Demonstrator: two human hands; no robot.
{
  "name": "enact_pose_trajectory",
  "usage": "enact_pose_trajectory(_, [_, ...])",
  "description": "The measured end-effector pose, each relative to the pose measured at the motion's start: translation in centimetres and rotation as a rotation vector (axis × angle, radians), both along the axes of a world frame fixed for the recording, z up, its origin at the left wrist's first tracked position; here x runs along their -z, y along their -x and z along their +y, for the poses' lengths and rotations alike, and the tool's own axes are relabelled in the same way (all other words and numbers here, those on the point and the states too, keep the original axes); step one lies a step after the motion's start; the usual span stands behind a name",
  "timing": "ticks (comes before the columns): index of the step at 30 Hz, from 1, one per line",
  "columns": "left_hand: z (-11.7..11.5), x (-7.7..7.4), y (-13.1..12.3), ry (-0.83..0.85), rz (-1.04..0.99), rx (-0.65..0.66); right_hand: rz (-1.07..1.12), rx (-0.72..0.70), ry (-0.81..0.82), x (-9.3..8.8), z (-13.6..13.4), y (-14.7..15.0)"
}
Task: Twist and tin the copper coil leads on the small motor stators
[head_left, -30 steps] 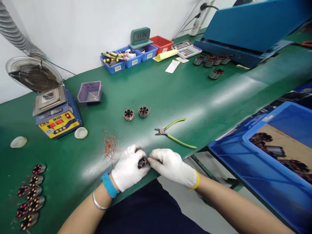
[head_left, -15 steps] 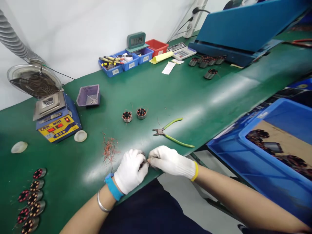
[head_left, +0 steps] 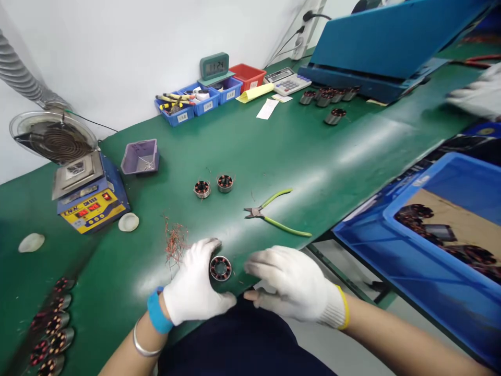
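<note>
A motor stator [head_left: 221, 268], a metal ring with dark and copper windings inside, sits at the table's near edge. My left hand [head_left: 198, 284], in a white glove, curves round its left side with thumb and fingers spread; I cannot tell whether it touches the ring. To the right, my gloved right hand [head_left: 287, 282] is apart from the stator, its thumb and fingers parted and nothing between them. Green-handled cutting pliers [head_left: 256, 212] lie open beyond it. Copper wire scraps [head_left: 175, 243] are heaped beyond my left hand. Two more stators [head_left: 202, 189] stand farther back.
Left stands a blue solder pot [head_left: 92, 203] near a purple tray [head_left: 141, 156]; several stators [head_left: 58, 339] line the near left. Blue bins [head_left: 207, 104] and a clock [head_left: 214, 66] are by the wall. A blue crate [head_left: 391, 214] sits right. Another person's gloved hand [head_left: 479, 94] is far right.
My hands have parted from their pinch at the table edge, and the stator now shows on the table between them. Another person's gloved hand has come into view at the right.
</note>
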State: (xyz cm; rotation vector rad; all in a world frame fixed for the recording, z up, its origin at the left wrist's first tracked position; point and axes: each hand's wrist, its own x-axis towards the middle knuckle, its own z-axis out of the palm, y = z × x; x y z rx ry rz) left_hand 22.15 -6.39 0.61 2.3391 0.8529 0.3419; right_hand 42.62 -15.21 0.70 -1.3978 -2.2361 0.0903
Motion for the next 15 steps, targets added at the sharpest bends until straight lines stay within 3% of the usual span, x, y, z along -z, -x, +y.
enact_pose_trajectory(2, [0.1, 0.0, 0.3, -0.081, 0.071, -0.001, -0.158, -0.042, -0.068, 0.2, 0.5, 0.3])
enact_pose_trajectory(7, [0.6, -0.2, -0.5, -0.108, 0.171, 0.027, -0.333, 0.026, 0.084, 1.8, 1.7, 1.8])
enact_pose_trajectory(15, [0.1, -1.6, -0.6, -0.118, 0.170, 0.090, -0.037, -0.089, 0.206, 1.0, 1.5, 1.1])
